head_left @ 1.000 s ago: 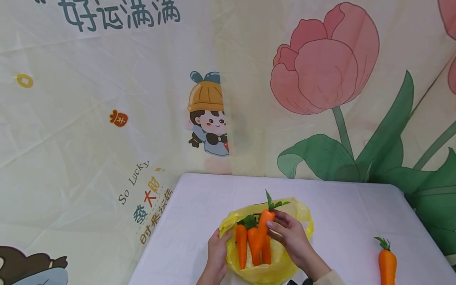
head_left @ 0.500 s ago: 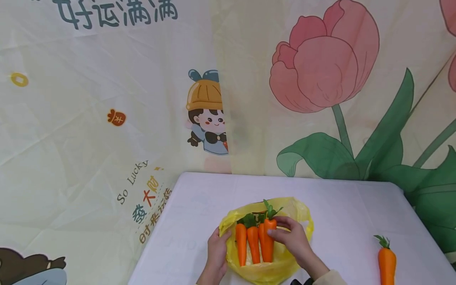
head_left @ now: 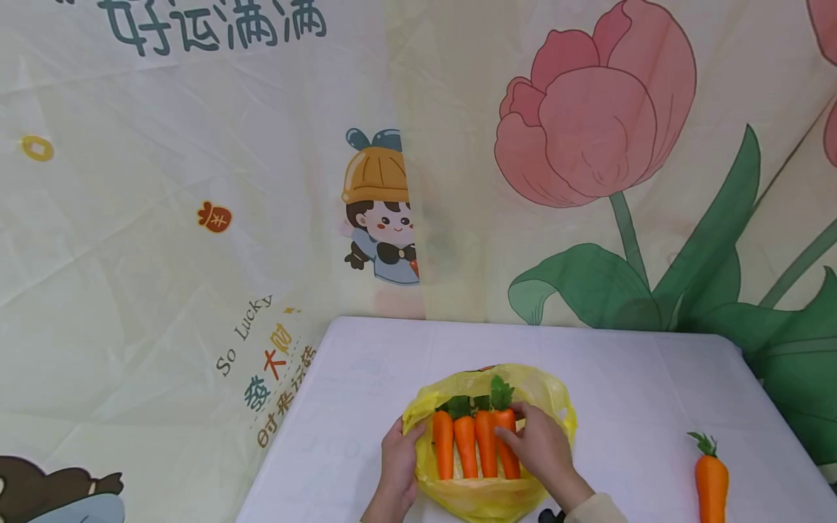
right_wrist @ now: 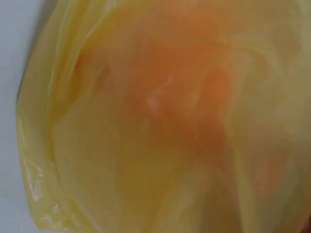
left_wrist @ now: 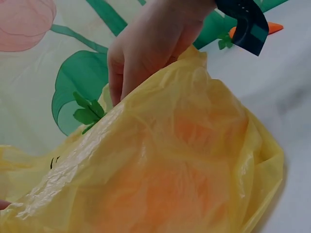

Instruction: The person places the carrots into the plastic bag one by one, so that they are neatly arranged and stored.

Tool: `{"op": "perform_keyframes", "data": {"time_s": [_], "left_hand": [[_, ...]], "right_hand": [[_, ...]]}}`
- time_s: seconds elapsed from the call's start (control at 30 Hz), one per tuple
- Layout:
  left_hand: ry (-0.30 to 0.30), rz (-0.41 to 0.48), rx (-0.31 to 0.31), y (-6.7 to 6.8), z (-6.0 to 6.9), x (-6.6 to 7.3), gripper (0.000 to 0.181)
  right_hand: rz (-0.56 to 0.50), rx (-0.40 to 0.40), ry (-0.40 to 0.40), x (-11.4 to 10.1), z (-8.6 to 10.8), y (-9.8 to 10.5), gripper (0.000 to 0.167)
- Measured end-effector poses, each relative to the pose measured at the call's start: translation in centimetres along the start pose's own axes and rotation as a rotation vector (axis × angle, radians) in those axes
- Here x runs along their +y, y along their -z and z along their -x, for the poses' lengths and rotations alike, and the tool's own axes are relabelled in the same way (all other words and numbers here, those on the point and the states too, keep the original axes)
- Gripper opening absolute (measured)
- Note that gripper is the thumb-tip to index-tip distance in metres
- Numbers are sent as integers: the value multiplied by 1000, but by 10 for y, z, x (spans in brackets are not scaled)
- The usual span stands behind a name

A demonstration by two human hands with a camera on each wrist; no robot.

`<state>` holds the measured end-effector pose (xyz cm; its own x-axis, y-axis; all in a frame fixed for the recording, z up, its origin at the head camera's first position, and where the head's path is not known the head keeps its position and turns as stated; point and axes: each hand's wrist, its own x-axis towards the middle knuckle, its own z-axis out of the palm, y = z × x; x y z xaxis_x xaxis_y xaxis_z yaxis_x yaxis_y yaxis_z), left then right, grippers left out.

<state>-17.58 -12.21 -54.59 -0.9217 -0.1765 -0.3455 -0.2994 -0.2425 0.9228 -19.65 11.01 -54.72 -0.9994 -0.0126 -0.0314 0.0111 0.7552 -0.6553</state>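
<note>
In the head view, a yellow plastic bag [head_left: 467, 500] lies with its mouth spread on the table. My left hand [head_left: 397, 461] grips the bag's left rim. Inside, several orange carrots [head_left: 444, 447] with green tops lean side by side. My right hand [head_left: 543, 444] reaches into the mouth and pinches the rightmost carrot [head_left: 510, 461] near its leafy top, thumb in front. From the left wrist, the right hand [left_wrist: 146, 56] dips behind the bag wall [left_wrist: 218, 145], its fingertips hidden, with green leaves [left_wrist: 88, 114] poking above the rim. Bag film [right_wrist: 126, 160] fills the right wrist view, orange showing through.
Another carrot [head_left: 711, 485] lies by itself on the white table [head_left: 628, 407], to the right. A small black object [head_left: 551, 516] shows below the right wrist. A printed cloth [head_left: 458, 218] with a tulip and cartoon figures hangs behind the table.
My right hand has lowered the carrot from above the others to the right end of their row, so they now stand side by side. My left hand has stayed on the bag rim.
</note>
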Motion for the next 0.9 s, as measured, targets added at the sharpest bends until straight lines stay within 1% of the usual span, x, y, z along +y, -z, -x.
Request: {"op": "perform_keyframes", "data": {"time_s": [0.07, 0.2, 0.3, 0.4, 0.5, 0.7, 0.8, 0.9], "left_hand": [[0, 3, 1, 0, 0, 0, 50], [-1, 10, 5, 0, 1, 1, 49], [-4, 19, 3, 0, 1, 0, 49], [-2, 25, 3, 0, 2, 0, 50], [5, 23, 6, 0, 2, -1, 50], [12, 17, 20, -1, 0, -1, 50], [15, 15, 24, -1, 0, -1, 50], [20, 15, 24, -1, -1, -2, 50]], "right_hand": [[62, 14, 10, 2, 0, -2, 51], [148, 40, 32, 6, 0, -5, 53], [188, 34, 31, 9, -3, -7, 55], [212, 14, 10, 12, -6, -10, 56], [216, 4, 0, 15, -8, -12, 56], [206, 0, -7, 20, -10, -15, 49], [183, -17, -6, 21, -11, -16, 50], [134, -38, -8, 22, -11, -16, 53]]}}
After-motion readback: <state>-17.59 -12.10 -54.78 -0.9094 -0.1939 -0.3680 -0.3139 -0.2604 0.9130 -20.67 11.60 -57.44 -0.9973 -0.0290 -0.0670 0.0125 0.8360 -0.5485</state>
